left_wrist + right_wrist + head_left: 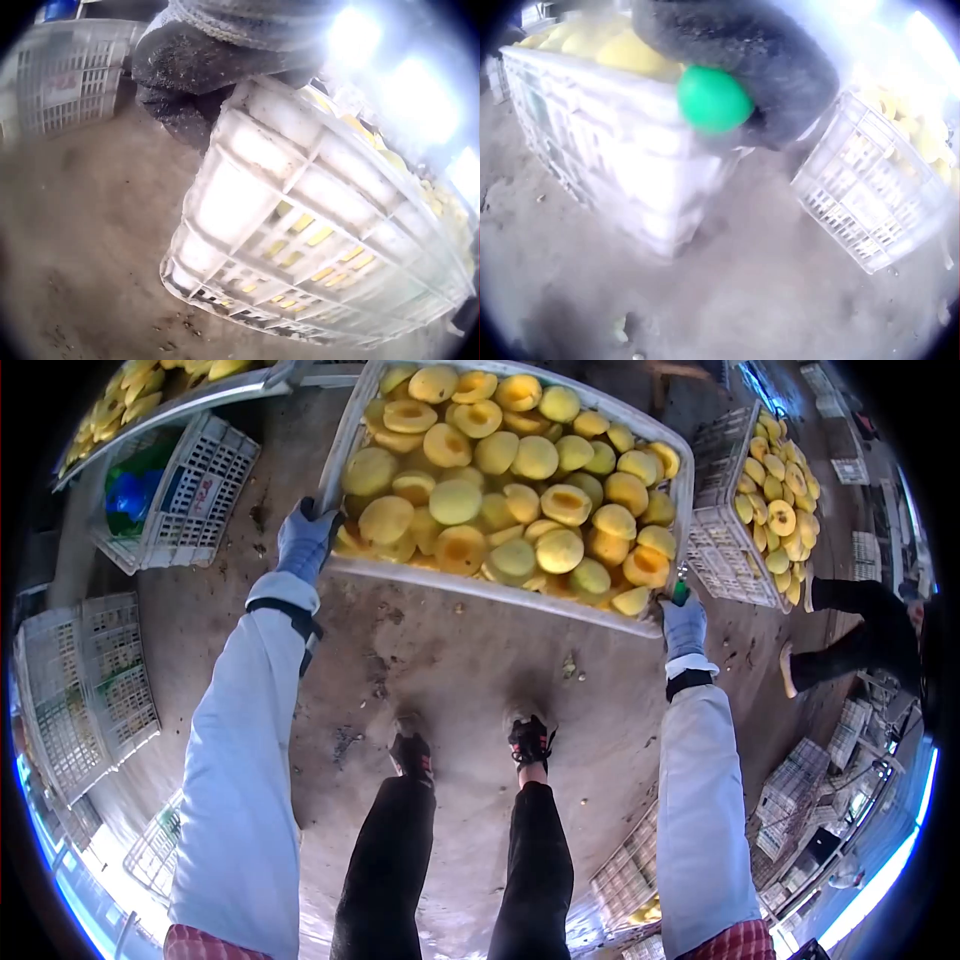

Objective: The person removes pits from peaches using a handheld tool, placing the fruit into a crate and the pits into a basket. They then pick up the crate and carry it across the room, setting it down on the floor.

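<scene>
A white plastic crate full of halved yellow peaches spans the top of the head view. My left hand, in a grey-blue glove, grips its near left corner; the left wrist view shows the dark, dirty glove over the rim. At the near right corner, my gloved right hand holds the crate too. A rounded bright green thing sticks out beside the fingers of that hand; what it belongs to is hidden by the glove.
To the right stands another crate heaped with peach halves. A person's dark-trousered legs are beyond it. On the left are a crate with blue and green contents and stacked crates. Debris dots the concrete floor.
</scene>
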{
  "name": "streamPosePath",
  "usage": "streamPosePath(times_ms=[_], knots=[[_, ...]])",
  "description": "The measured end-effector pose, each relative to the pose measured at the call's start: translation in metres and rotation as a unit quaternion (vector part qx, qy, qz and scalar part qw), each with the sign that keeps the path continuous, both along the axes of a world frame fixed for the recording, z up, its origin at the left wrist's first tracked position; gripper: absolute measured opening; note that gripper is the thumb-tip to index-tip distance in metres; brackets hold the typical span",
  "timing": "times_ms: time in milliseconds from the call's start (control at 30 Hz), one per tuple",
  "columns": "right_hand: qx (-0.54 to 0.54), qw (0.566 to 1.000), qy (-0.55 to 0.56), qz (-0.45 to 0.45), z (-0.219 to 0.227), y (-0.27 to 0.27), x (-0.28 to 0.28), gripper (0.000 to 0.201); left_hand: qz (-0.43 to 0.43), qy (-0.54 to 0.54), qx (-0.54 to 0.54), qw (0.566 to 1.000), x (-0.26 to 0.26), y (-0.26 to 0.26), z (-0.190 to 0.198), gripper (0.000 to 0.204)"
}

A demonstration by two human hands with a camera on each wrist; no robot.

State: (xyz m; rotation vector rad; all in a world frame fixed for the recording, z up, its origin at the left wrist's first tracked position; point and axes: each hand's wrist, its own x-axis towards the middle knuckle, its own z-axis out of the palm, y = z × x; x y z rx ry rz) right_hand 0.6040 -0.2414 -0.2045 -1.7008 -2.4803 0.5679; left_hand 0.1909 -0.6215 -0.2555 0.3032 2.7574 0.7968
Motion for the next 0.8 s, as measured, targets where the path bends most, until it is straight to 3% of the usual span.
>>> streamPosePath(times_ms=[33, 133, 300, 400, 433, 467, 500, 533, 567, 600, 633, 700, 733, 767, 800], knots=[[0.048, 0.998, 0.028, 0.034, -0.006, -0.006, 0.009, 0.032, 0.000, -0.001, 0.003, 1.000, 0.000, 0.001, 0.000, 0.065], [-0.159, 0.964, 0.181, -0.109, -0.012, -0.014, 0.022, 0.024, 0.006, -0.010, 0.031, 0.999, 0.005, -0.016, -0.012, 0.065], [-0.138, 0.964, 0.208, -0.094, -0.023, -0.031, 0.044, 0.017, 0.046, 0.010, 0.060, 0.997, 0.043, -0.049, -0.001, 0.061], [-0.058, 0.984, 0.166, 0.002, -0.004, -0.084, 0.069, 0.019, 0.036, 0.009, 0.047, 0.998, 0.074, -0.094, -0.021, 0.054], [-0.031, 0.990, 0.136, -0.004, -0.046, -0.072, 0.105, 0.020, 0.024, 0.006, 0.040, 0.999, 0.081, -0.107, -0.021, 0.051], [-0.013, 0.990, 0.140, 0.004, -0.061, -0.085, 0.127, 0.022, 0.040, 0.001, 0.065, 0.997, 0.109, -0.123, -0.008, 0.046], [0.002, 0.990, 0.144, 0.015, -0.062, -0.103, 0.149, 0.024, 0.048, 0.037, 0.113, 0.992, 0.140, -0.141, -0.003, 0.044], [-0.144, 0.969, 0.187, -0.071, -0.007, -0.155, 0.138, 0.028, 0.049, 0.028, 0.087, 0.995, 0.163, -0.164, -0.003, 0.042], [-0.185, 0.959, 0.191, -0.102, -0.005, -0.179, 0.156, 0.032, 0.049, 0.021, 0.063, 0.997, 0.185, -0.186, -0.001, 0.040], [-0.092, 0.989, 0.106, -0.052, -0.025, -0.191, 0.194, 0.034, 0.063, 0.007, 0.087, 0.994, 0.210, -0.206, 0.007, 0.038], [-0.082, 0.992, 0.090, -0.044, -0.041, -0.212, 0.227, 0.038, 0.075, -0.009, 0.111, 0.991, 0.236, -0.224, 0.014, 0.035], [-0.098, 0.990, 0.085, -0.058, -0.013, -0.278, 0.260, 0.040, 0.085, -0.011, 0.140, 0.986, 0.279, -0.270, 0.006, 0.030], [-0.148, 0.980, 0.062, -0.121, 0.003, -0.308, 0.270, 0.040, 0.087, -0.048, 0.113, 0.989, 0.301, -0.286, 0.021, 0.029], [-0.097, 0.992, 0.017, -0.081, 0.021, -0.336, 0.279, 0.038, 0.099, -0.055, 0.155, 0.981, 0.323, -0.302, 0.027, 0.029], [-0.121, 0.985, 0.052, -0.116, 0.019, -0.355, 0.295, 0.037, 0.086, -0.063, 0.187, 0.977, 0.336, -0.341, -0.010, 0.030]])
